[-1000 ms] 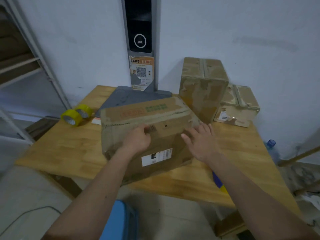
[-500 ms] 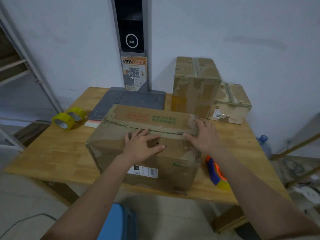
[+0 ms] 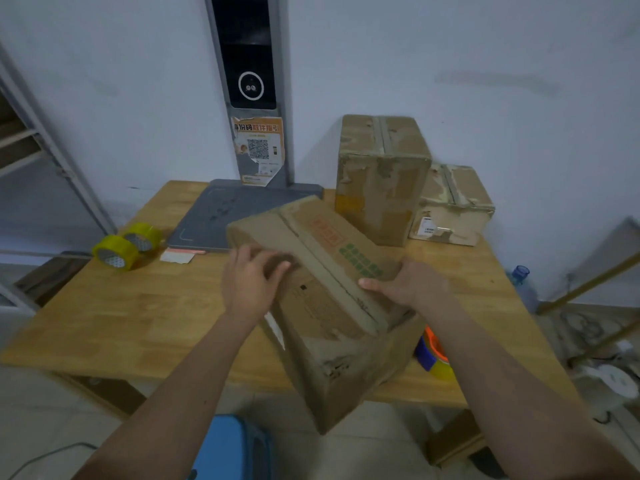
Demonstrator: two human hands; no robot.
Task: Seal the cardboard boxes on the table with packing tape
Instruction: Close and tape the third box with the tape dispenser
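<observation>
A large worn cardboard box point(image 3: 325, 306) lies skewed on the wooden table point(image 3: 121, 317), one corner hanging past the front edge. Its top seam runs diagonally. My left hand point(image 3: 251, 282) grips the box at its top left edge, fingers bent on the top flap. My right hand point(image 3: 407, 284) holds the right side, thumb on the top near the seam. A tape dispenser point(image 3: 433, 353), orange, blue and yellow, lies behind the box's right side, partly hidden. Two yellow tape rolls point(image 3: 116, 252) sit at the table's left edge.
A tall taped box point(image 3: 381, 178) and a smaller one point(image 3: 452, 206) stand at the back right against the wall. A grey scale platform point(image 3: 214, 216) with an upright post is behind the box. A blue stool point(image 3: 235, 445) is below, a water bottle point(image 3: 519, 277) to the right.
The box has been turned from lying across the table to a diagonal, its near corner now over the front edge. Both hands shifted with it, the right one to its side.
</observation>
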